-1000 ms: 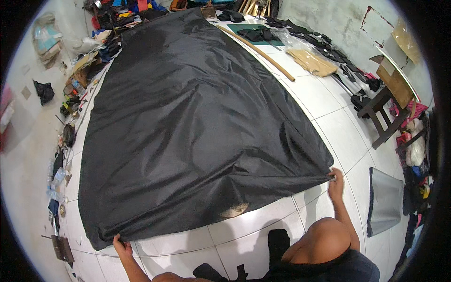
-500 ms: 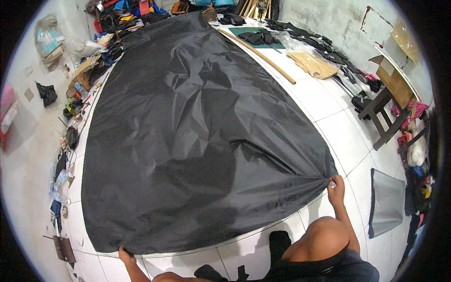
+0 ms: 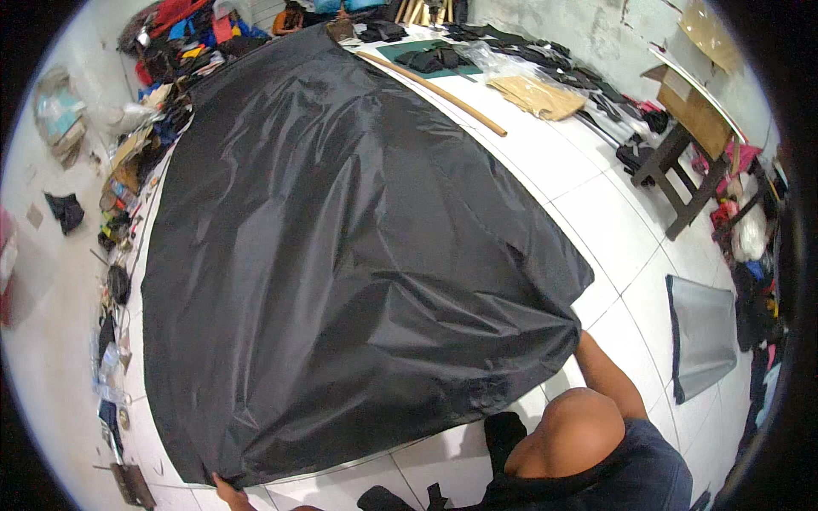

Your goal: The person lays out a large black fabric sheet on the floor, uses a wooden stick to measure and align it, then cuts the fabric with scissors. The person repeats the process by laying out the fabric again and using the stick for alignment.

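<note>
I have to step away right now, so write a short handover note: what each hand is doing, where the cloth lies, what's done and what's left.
Left hand: grips the near left corner of the black fabric sheet at the lower edge of the view.
Right hand: at the bunched near right corner, mostly hidden under the cloth; apparently gripping.
Fabric: spread over the white tiled floor, far end reaching the clutter by the wall.
Done: sheet mostly laid out.
Left: wrinkles and a puffed-up near portion remain to flatten.

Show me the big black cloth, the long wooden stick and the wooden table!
Black cloth (image 3: 341, 255): head view, middle of the spread sheet.
Wooden stick (image 3: 430, 92): head view, midway along its length.
Wooden table (image 3: 690, 111): head view, on its top.
</note>
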Demonstrator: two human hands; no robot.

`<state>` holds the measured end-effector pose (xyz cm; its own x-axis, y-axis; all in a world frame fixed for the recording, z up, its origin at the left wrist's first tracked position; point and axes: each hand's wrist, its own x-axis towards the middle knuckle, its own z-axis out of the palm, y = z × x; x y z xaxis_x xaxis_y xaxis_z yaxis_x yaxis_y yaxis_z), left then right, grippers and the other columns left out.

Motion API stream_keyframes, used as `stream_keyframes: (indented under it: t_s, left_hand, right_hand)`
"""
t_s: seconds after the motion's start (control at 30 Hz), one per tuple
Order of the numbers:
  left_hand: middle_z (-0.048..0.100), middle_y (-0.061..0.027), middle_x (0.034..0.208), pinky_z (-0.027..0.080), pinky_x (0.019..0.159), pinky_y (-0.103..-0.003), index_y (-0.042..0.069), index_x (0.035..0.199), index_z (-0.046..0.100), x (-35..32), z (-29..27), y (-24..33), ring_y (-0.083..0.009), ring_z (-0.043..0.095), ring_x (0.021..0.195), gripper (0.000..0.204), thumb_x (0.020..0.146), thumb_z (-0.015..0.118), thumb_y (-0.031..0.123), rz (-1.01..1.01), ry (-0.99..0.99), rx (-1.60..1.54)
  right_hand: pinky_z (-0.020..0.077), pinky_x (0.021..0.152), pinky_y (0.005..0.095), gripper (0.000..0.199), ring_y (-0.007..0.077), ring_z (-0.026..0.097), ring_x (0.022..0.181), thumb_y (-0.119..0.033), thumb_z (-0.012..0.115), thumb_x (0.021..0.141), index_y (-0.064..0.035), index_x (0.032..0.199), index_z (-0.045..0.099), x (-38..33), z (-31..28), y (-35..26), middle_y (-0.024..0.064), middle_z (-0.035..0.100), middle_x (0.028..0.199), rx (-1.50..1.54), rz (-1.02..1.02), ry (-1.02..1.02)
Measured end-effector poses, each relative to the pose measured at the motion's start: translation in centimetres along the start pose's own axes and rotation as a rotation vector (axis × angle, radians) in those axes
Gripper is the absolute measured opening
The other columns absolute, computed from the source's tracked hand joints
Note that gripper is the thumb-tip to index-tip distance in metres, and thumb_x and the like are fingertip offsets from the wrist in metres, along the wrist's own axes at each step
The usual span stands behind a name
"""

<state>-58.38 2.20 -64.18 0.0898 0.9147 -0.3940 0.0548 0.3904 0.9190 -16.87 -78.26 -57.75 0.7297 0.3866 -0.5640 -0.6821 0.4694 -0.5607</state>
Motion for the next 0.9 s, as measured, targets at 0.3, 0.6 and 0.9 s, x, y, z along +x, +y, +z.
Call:
stream_keyframes:
  t_s: [0.3, 0.6, 0.9]
  left_hand:
    - [0.058, -0.0038, 0.065, 0.046, 0.041, -0.028, 0.009, 0.092, 0.059, -2.1, 4.3, -1.4, -0.0142, 0.055, 0.049, 0.024, 0.089, 0.067, 0.031, -0.169, 0.071, 0.103]
    - [0.065, -0.0173, 0.103, 0.048, 0.082, -0.036, -0.005, 0.113, 0.060, -0.7, 8.0, 3.6, -0.0297, 0.062, 0.091, 0.041, 0.088, 0.067, 0.027, 0.508, 0.154, 1.221]
    - [0.046, -0.0219, 0.141, 0.039, 0.104, -0.047, 0.004, 0.150, 0.029, -31.1, 40.2, 11.8, -0.0336, 0.050, 0.124, 0.084, 0.089, 0.060, 0.052, 0.250, -1.170, 0.903]
  right_hand:
    - [0.0522, 0.080, 0.0427, 0.036, 0.0299, 0.065, 0.096, -0.018, 0.058, 0.090, -0.0046, 0.123, 0.057, 1.1, 19.6, 1.8, 0.0151, 0.064, 0.113, -1.458, -0.710, -0.173]
    - [0.0529, 0.074, 0.0457, 0.045, 0.0351, 0.065, 0.085, -0.019, 0.059, 0.088, -0.0065, 0.130, 0.046, 2.1, 26.5, 3.4, 0.0187, 0.064, 0.097, -1.736, -0.738, -0.797]
    - [0.0494, 0.081, 0.0555, 0.046, 0.0426, 0.065, 0.093, -0.029, 0.057, 0.090, -0.0089, 0.129, 0.044, 2.8, 30.7, 6.0, 0.0227, 0.067, 0.099, -1.688, -0.730, -0.882]
